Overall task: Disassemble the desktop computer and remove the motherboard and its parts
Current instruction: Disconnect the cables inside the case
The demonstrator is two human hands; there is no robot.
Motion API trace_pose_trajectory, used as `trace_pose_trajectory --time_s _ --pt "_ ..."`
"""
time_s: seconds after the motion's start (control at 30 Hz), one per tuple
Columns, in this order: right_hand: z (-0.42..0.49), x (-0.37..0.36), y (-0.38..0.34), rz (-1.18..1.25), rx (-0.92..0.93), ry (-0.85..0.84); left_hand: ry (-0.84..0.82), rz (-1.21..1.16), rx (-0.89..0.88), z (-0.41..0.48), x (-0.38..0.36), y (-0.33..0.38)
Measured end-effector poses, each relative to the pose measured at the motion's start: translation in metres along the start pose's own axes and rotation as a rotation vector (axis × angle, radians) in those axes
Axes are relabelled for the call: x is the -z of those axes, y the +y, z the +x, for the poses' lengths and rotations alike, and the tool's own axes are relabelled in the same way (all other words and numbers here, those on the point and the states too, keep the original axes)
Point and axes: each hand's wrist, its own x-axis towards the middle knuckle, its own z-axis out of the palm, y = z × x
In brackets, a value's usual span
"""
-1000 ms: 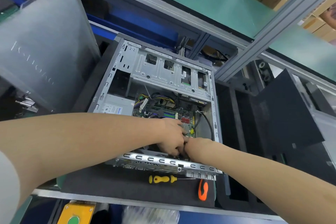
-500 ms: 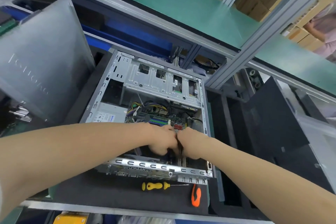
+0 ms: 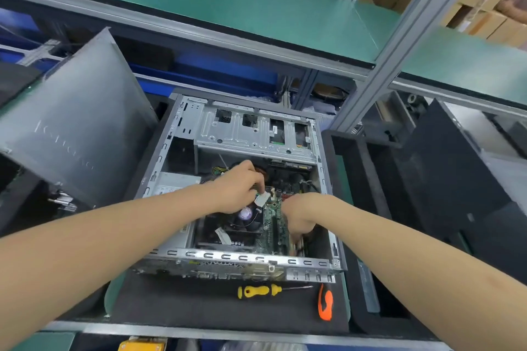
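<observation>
The open desktop case (image 3: 323,179) lies on its side on a black foam mat. Inside it I see the green motherboard (image 3: 274,218), the CPU fan (image 3: 245,215) and the grey power supply (image 3: 174,182). My left hand (image 3: 238,189) is over the middle of the case, its fingertips pinched on a small white connector (image 3: 262,198) held just above the board. My right hand (image 3: 299,215) reaches down at the board's right edge with its fingers curled downward. What those fingers touch is hidden.
A silver drive cage (image 3: 251,135) fills the far end of the case. A yellow screwdriver (image 3: 258,291) and an orange-handled tool (image 3: 325,303) lie on the mat in front. A grey side panel (image 3: 74,128) leans at the left, a black panel (image 3: 445,168) at the right.
My hands were together low in the case. The left hand has since risen toward the far side with the white connector, and the right hand stays at the board's right edge. My view has tilted up.
</observation>
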Motion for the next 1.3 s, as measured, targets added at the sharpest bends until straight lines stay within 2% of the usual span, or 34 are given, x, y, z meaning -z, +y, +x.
trace_pose_trajectory --time_s 0.1,0.17,0.27,0.37,0.47,0.53,0.67,0.83,0.97,1.1,1.2,1.3 --pt "0.002 0.005 0.009 0.091 -0.009 0.077 0.032 0.06 0.001 -0.003 0.0 0.001" --pt "0.005 0.007 0.013 0.233 -0.063 0.181 -0.017 0.127 0.003 -0.005 0.003 0.003" --pt "0.011 0.007 0.018 0.459 -0.06 0.286 -0.216 0.323 -0.004 -0.011 0.011 0.004" --pt "0.017 0.002 0.023 0.781 0.055 0.319 -0.404 0.612 -0.009 -0.016 0.02 0.005" --pt "0.021 -0.002 0.026 0.96 0.013 0.349 -0.357 0.72 -0.054 -0.017 0.027 0.001" --pt "0.026 -0.002 0.026 0.999 -0.047 0.397 -0.269 0.66 -0.081 -0.017 0.033 -0.002" --pt "0.038 -0.004 0.025 1.163 -0.07 0.412 -0.038 0.432 0.018 -0.011 0.059 -0.016" --pt "0.051 -0.007 0.021 1.132 -0.025 0.423 -0.01 0.306 0.124 -0.007 0.079 -0.038" --pt "0.054 -0.003 0.011 1.037 0.066 0.475 0.127 -0.145 0.104 -0.017 0.081 -0.045" --pt "0.061 0.001 0.0 0.994 0.04 0.546 0.303 -0.492 0.008 -0.023 0.086 -0.042" --pt "0.067 0.0 -0.004 0.915 -0.074 0.595 0.405 -0.544 0.061 -0.021 0.09 -0.04" --pt "0.071 -0.002 -0.006 0.798 -0.191 0.625 0.342 -0.482 0.18 -0.021 0.085 -0.044"
